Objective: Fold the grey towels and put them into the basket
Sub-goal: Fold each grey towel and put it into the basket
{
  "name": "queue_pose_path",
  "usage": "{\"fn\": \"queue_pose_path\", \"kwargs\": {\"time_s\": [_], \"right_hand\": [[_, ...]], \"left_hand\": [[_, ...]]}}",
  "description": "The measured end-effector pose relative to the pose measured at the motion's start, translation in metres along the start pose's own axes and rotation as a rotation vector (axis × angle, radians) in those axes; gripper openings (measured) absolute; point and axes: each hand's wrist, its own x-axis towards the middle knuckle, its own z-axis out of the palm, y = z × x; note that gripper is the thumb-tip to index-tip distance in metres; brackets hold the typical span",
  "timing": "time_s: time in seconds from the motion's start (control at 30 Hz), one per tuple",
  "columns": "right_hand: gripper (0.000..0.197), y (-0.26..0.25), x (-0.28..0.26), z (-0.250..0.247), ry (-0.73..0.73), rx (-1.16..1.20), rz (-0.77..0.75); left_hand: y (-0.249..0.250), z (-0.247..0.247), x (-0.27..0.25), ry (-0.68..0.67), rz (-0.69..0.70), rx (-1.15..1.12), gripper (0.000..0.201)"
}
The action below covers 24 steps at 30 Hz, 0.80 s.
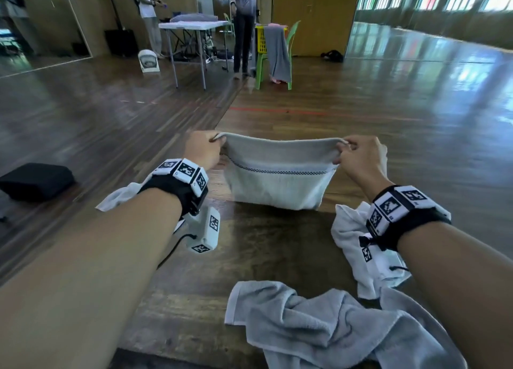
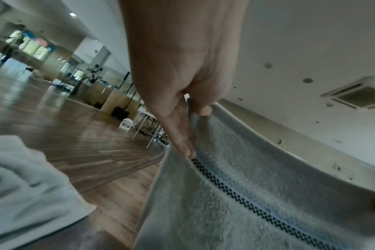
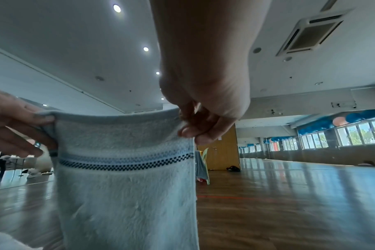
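Observation:
A light grey towel (image 1: 277, 182) with a dark checked stripe hangs folded between my hands above the far end of the wooden table (image 1: 266, 246). My left hand (image 1: 206, 149) pinches its upper left corner, and my right hand (image 1: 352, 154) pinches the upper right corner. The wrist views show the same towel (image 2: 235, 194) (image 3: 126, 177) held by the left hand (image 2: 193, 121) and right hand (image 3: 195, 130). A crumpled grey towel (image 1: 319, 321) lies on the near table edge. No basket for this table is in view.
A white cloth (image 1: 358, 257) lies under my right wrist and another white cloth (image 1: 119, 196) under the left. A black bag (image 1: 36, 181) sits on the floor at left. Far off stand a table (image 1: 194, 25), two people, and a green chair (image 1: 277, 52) with a yellow basket.

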Motion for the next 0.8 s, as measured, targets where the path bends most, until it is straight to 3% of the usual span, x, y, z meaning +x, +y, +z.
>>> {"fn": "queue_pose_path", "kwargs": {"time_s": [0.13, 0.27, 0.37, 0.57, 0.8], "right_hand": [[0.013, -0.006, -0.003, -0.011, -0.025, 0.141, 0.031], [0.014, -0.018, -0.005, -0.026, 0.078, 0.191, -0.052], [0.012, -0.013, -0.019, -0.031, 0.03, 0.127, -0.047], [0.014, 0.015, -0.074, -0.033, -0.058, -0.008, -0.033], [0.016, 0.045, -0.161, -0.043, -0.183, -0.096, -0.083]], "left_hand": [[0.009, -0.004, -0.006, 0.02, 0.09, 0.029, 0.018], [0.026, -0.012, -0.009, 0.06, 0.217, -0.011, 0.021], [0.025, -0.018, -0.019, 0.057, 0.268, 0.16, 0.023], [-0.019, -0.033, -0.061, -0.058, 0.187, 0.456, 0.021], [-0.052, -0.053, -0.14, -0.223, 0.204, 0.578, 0.023]]}}
